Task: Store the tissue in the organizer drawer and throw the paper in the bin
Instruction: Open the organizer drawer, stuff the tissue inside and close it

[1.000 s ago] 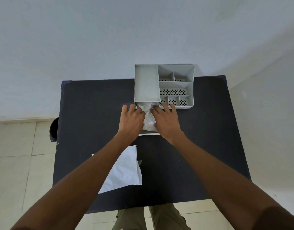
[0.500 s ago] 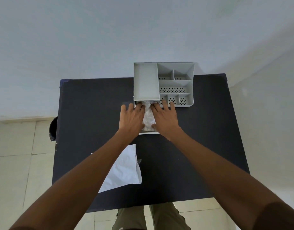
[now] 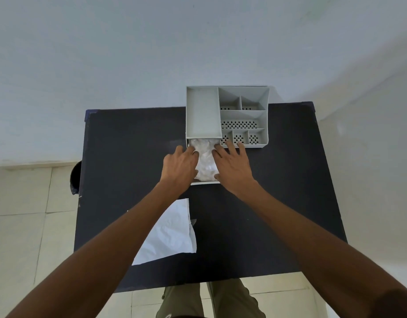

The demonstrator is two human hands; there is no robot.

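Observation:
A grey organizer with several compartments stands at the far edge of the black table. Its drawer is pulled out toward me. White crumpled tissue fills the drawer. My left hand lies at the drawer's left side and my right hand at its right side, fingers spread and touching the tissue's edges. A white sheet of paper lies flat on the table nearer to me, partly hidden under my left forearm.
A dark bin shows at the table's left edge, on the tiled floor. A pale wall rises behind the table. My legs are visible below the table's near edge.
Both hands have spread slightly apart, so more of the tissue shows between them. The drawer and the paper have not moved.

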